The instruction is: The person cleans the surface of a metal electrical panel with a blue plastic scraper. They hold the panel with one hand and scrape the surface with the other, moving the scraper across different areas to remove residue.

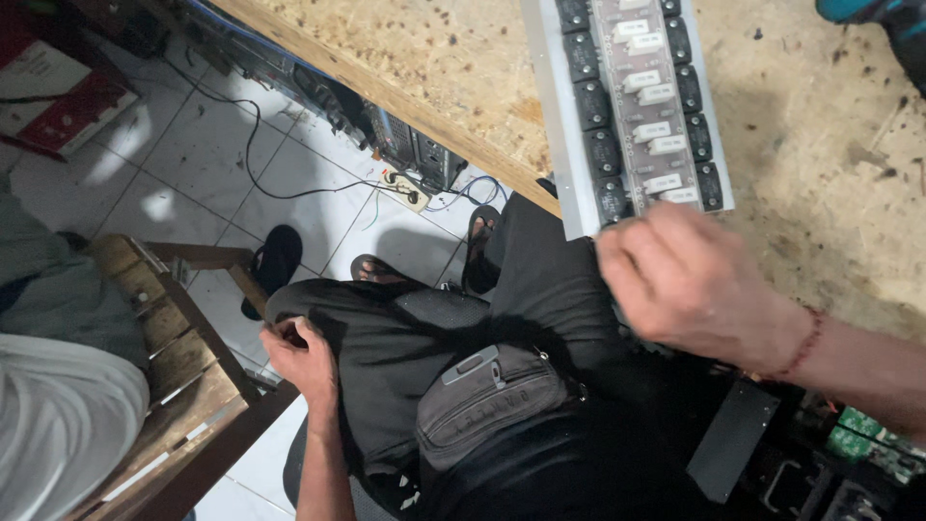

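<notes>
Grey-and-white cloth bundle (pixel 58 386) at 8 o'clock, resting on a wooden chair (pixel 183 357). Red box (pixel 58 101) on tiled floor (pixel 193 154) at 10 o'clock; black cable running to a white power strip (pixel 410 193) near centre.

Left hand (pixel 304 352) low at 7 o'clock, resting on the knee of black trousers (pixel 405 338), fingers (pixel 289 338) curled together; cannot tell whether anything is pinched inside. Grey waist pouch (pixel 487 396) at 6 o'clock on the lap.

Long circuit board (pixel 637 106) with black components and white blocks on a metal strip, lying on the chipboard surface (pixel 810 145) at 1 o'clock, its near end overhanging the surface edge. Right hand (pixel 690 280) at 3 o'clock, blurred, fingers bunched together at that near end, touching or just above it; actual clamp not clear. Red thread bracelet (pixel 805 342) on the wrist. Green boards (pixel 868 439) at 4 o'clock.

Risks, judged: overhanging board could tip off onto the lap if nudged by the moving hand; one-handed pull could drag components across the rough surface; cable on the floor could snag a sandal.
</notes>
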